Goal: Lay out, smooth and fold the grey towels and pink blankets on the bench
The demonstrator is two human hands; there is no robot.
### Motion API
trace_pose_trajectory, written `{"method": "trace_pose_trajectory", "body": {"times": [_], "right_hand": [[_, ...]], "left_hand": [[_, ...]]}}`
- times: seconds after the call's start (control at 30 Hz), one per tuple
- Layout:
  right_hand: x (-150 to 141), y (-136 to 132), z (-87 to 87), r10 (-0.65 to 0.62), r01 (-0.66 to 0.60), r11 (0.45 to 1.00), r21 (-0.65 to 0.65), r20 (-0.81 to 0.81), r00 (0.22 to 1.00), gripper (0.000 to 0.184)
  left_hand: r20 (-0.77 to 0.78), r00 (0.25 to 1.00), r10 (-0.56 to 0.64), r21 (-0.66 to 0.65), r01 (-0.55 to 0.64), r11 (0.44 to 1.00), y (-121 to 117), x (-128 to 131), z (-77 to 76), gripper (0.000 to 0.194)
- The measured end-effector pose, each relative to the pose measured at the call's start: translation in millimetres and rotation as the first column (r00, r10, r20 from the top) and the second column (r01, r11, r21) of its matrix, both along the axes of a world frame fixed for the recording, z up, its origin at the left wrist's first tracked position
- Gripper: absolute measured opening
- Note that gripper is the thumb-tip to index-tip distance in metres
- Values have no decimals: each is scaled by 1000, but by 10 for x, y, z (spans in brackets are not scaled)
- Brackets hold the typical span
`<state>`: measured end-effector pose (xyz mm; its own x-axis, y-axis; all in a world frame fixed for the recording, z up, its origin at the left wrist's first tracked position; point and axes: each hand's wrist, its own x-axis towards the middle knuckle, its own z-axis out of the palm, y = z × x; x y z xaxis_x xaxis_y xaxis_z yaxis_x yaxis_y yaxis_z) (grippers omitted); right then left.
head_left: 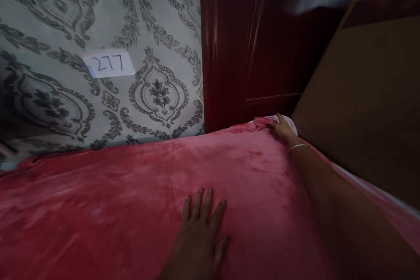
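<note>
A plush pink-red bed sheet (229, 162) covers the mattress in front of me. My left hand (200, 236) lies flat on it, palm down, with the fingers spread. At the far right corner, my right hand (282, 129) is closed on the sheet's bunched edge; part of its grip is hidden. A strip of white mattress edge (292, 123) shows beside that hand. A thin bracelet circles the right wrist.
Patterned grey wallpaper (160, 92) rises behind the bed, bearing a paper label (108, 63) marked 277. A dark red wooden door (249, 39) adjoins it. A large brown cardboard panel (370, 92) leans along the right side, close to the bed.
</note>
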<state>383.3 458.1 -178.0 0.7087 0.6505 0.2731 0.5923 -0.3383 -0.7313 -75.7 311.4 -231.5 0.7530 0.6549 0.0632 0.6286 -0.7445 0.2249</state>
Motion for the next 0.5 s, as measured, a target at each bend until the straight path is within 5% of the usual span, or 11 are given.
{"method": "trace_pose_trajectory", "body": {"times": [0.1, 0.23, 0.37, 0.5], "right_hand": [[-231, -148, -29, -10, 10, 1000, -2, 102, 995, 59], [-547, -528, -282, 310, -229, 945, -234, 413, 856, 51], [-621, -818, -469, 320, -108, 845, -524, 334, 886, 53], [-764, -882, -333, 267, -55, 809, -586, 282, 922, 57]], "left_hand": [[16, 1000, 5, 7, -5, 1000, -1, 0, -9, 64], [33, 999, 25, -4, -25, 1000, -41, 20, 34, 65], [11, 1000, 23, -27, -23, 999, -80, 38, 108, 63], [35, 999, 14, 11, -15, 1000, -89, 37, 106, 64]]}}
